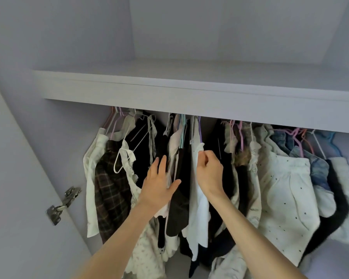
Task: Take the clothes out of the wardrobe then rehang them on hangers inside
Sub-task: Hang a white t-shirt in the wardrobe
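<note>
Several clothes hang on coloured hangers under the wardrobe shelf point(189, 97). My right hand point(210, 172) pinches the shoulder of a white garment point(198, 208) that hangs on a purple hanger point(199, 129) in the middle. My left hand point(159, 188) has straight fingers and presses flat against the dark and pale clothes point(177, 208) just left of it. A plaid garment point(111, 190) and an empty white hanger point(121, 158) hang at the left. A white dotted garment point(284, 198) and denim pieces point(318, 170) hang at the right.
The open wardrobe door point(18, 178) stands at the left with a metal hinge point(63, 204) on it. The upper compartment point(230, 37) above the shelf shows bare pale walls. Clothes fill the rail from side to side.
</note>
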Demonstrator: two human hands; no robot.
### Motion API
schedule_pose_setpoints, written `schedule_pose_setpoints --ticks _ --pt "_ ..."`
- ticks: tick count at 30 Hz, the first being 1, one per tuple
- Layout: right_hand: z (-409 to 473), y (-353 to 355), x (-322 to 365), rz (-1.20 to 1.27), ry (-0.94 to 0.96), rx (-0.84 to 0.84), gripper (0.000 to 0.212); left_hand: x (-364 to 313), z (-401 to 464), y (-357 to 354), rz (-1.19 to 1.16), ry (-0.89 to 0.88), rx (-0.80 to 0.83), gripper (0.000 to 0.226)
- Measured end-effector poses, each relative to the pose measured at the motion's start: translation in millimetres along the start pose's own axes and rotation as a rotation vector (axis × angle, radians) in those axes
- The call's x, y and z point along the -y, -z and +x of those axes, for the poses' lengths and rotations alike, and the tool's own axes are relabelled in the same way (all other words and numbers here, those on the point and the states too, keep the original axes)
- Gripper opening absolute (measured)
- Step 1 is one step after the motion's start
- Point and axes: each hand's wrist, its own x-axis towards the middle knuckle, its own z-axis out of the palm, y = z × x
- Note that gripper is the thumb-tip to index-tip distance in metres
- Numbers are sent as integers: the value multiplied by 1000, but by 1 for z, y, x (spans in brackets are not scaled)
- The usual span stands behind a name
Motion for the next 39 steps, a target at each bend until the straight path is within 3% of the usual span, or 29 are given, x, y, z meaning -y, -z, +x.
schedule_pose_setpoints --ticks 7,13,17,23,27,30,34,39 --pt "39 -17 -16 -110 17 -34 33 5 6 -9 -240 138 12 72" --pt "35 -45 -29 -215 34 -19 39 24 2 -4 -260 75 -14 57" --pt "40 -66 -24 -254 37 43 26 32 -3 -2 -279 5 37 53" --pt "42 -85 -28 -79 -15 136 39 32 -13 -1 -376 -48 52 46" --pt "41 -81 -25 57 -163 324 27 33 -21 0 -470 -36 101 47" --pt "30 -80 -22 -80 -188 452 47 30 -25 1 -430 -33 167 56" --pt "8 -73 -15 -250 -91 479 50 32 -29 12 -304 -89 220 62" --pt "-44 -64 -13 -394 80 421 52 58 -48 34 -30 -127 115 62"
